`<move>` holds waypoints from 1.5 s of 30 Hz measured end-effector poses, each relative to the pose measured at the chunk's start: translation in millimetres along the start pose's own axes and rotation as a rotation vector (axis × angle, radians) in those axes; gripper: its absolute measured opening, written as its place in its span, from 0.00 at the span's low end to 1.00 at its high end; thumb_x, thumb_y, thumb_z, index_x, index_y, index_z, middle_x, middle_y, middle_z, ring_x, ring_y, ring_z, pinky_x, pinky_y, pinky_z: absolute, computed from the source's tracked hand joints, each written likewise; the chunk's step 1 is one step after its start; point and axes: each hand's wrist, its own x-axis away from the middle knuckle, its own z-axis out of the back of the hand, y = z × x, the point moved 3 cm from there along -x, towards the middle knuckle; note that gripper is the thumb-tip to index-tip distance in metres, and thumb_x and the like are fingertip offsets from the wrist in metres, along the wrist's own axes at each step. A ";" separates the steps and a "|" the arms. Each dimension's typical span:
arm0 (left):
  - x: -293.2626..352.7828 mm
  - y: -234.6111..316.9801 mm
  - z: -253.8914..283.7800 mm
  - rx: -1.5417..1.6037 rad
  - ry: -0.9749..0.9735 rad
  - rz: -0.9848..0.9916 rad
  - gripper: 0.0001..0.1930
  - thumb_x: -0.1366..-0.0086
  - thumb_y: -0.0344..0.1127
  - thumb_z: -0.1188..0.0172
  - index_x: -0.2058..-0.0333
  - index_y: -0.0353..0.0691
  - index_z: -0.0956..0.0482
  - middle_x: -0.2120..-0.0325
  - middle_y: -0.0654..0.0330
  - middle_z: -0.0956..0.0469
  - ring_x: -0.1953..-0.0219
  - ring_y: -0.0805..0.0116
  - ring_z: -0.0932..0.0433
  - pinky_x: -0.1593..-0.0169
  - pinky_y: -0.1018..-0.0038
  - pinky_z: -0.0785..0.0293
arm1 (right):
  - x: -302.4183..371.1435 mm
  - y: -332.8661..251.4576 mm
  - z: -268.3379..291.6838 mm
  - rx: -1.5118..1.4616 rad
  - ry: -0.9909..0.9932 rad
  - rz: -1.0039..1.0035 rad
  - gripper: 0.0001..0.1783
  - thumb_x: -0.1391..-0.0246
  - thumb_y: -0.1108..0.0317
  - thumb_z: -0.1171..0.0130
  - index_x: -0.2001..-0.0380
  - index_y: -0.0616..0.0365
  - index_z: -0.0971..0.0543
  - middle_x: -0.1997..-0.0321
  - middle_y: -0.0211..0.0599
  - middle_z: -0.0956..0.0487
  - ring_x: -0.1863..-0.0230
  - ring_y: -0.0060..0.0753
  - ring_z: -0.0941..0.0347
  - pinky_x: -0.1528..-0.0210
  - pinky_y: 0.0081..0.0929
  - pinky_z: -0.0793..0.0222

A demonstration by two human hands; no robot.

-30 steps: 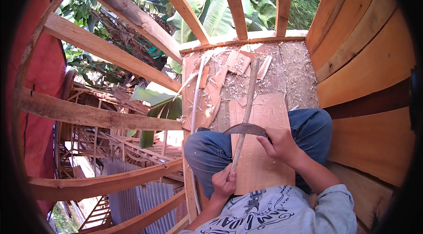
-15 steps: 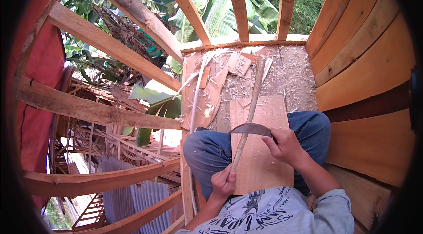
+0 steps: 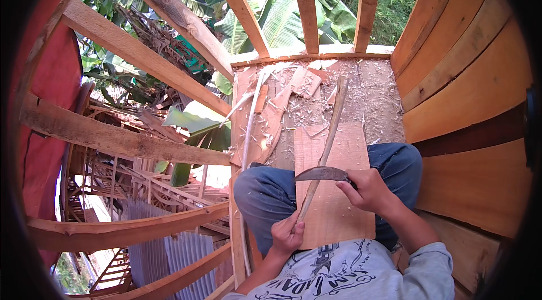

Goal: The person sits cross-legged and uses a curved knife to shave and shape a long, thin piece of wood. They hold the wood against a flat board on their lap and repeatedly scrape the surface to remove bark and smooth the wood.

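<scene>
A wooden board (image 3: 339, 218) lies over my lap, reaching from my shirt to past my knees. My left hand (image 3: 287, 232) grips the near end of a long, thin wooden stick (image 3: 334, 122), which slants across the board away and to the right. In my right hand (image 3: 366, 188) is the handle of a sickle (image 3: 320, 173) with a dark curved blade. Its blade crosses the stick just above the board's middle, tip pointing left. Whether the edge touches the wood I cannot tell. Most of the handle is hidden by my fingers.
Wood shavings (image 3: 377, 102) and offcuts (image 3: 276, 111) cover the plank floor ahead. Beside my left knee stands a pale thin strip (image 3: 248, 125). Slatted rails (image 3: 152, 68) border the left and front; a plank wall (image 3: 468, 97) rises on the right. Banana leaves (image 3: 276, 12) hang beyond.
The stick's far end has shifted slightly right. The sickle blade has turned a little and sits slightly lower across the stick. My left hand keeps its place.
</scene>
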 end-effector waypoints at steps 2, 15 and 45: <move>-1.7 4.7 -0.6 -0.001 -0.015 0.009 0.13 0.44 0.30 0.42 0.62 0.27 0.23 0.83 0.53 0.26 0.84 0.61 0.26 0.78 0.73 0.32 | 2.0 2.7 4.2 -0.031 0.061 -0.065 0.13 0.47 0.66 0.44 0.79 0.64 0.28 0.87 0.46 0.30 0.85 0.46 0.30 0.82 0.33 0.38; -1.0 10.3 0.2 -0.034 -0.030 -0.050 0.13 0.46 0.32 0.40 0.64 0.28 0.23 0.83 0.53 0.25 0.84 0.62 0.25 0.78 0.73 0.32 | 11.3 -0.9 9.0 0.119 0.055 0.109 0.12 0.49 0.66 0.43 0.80 0.63 0.27 0.89 0.41 0.31 0.88 0.37 0.31 0.83 0.31 0.39; 2.0 -47.4 53.5 -0.193 -0.195 0.072 0.08 0.51 0.26 0.38 0.70 0.38 0.27 0.87 0.54 0.27 0.84 0.58 0.24 0.80 0.69 0.31 | -10.6 38.0 11.7 -0.764 -0.205 -0.368 0.25 0.65 0.84 0.58 0.59 0.55 0.42 0.74 0.32 0.36 0.84 0.17 0.40 0.83 0.15 0.45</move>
